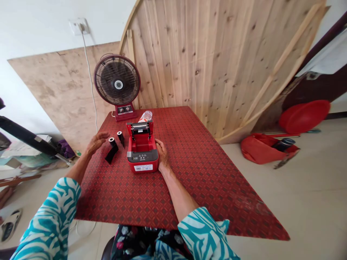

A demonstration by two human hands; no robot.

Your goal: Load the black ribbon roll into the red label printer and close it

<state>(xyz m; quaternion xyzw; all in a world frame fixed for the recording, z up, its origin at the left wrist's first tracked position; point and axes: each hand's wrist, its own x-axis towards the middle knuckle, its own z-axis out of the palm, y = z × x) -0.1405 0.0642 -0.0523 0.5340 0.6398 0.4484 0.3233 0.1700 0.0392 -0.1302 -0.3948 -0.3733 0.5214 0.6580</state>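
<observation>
Your left hand (98,143), loosely spread, is just left of the nearer upright black roll (112,143) on the worktop (203,162); your right hand (163,156) lies along the lid-up red printer's (143,155) right side, its grip unclear

Box-shaped red and dark-grey printer (142,156): hard plastic, smooth, slight sheen. White rectangular front label (143,168): paper-like, flat. Two small black rolls (112,143): thin smooth ribbon, pale cores. Red-patterned tabletop (200,173): smooth, low sheen. Round maroon fan (124,115): glossy plastic base. Large pale timber panel (206,54): knotty, matt. Teal-and-white patterned sleeves (203,231): soft matt cloth.
</observation>
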